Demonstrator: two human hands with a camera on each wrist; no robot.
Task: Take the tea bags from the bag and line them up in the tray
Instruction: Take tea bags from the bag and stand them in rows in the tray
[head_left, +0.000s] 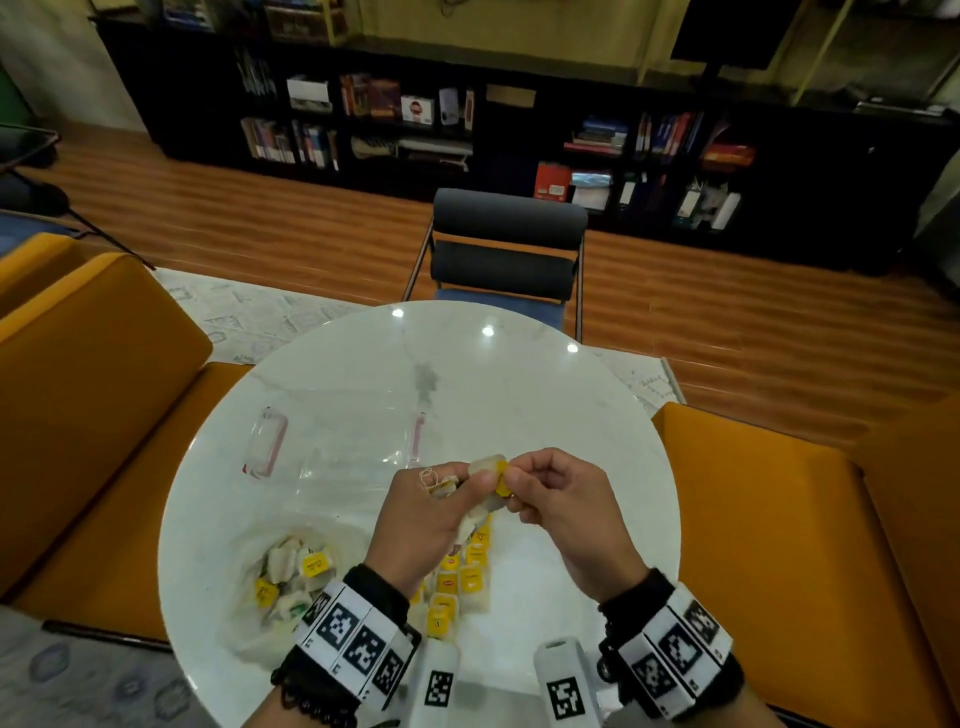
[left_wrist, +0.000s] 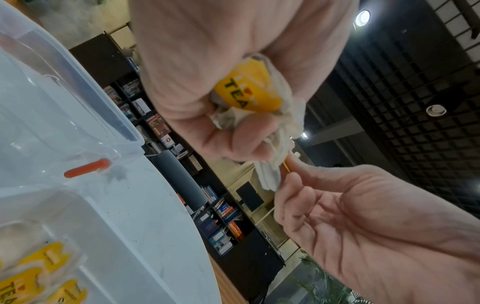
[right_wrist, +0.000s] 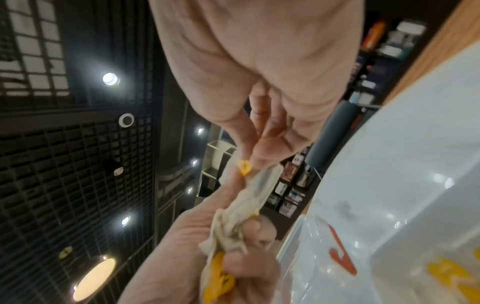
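Left hand (head_left: 423, 512) is clutching a bunch of tea bags (left_wrist: 259, 107); right hand (head_left: 558, 499) is pinching 1 yellow tag (head_left: 502, 480), directly beside, above the tray (head_left: 524, 566).

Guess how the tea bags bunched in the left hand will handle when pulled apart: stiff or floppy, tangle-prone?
Probably floppy: the tea bags crumple inside the left hand. Likely tangle-prone: loose string loops over its knuckles. Probably light: the right hand lifts one bag by its yellow tag with a fingertip pinch.
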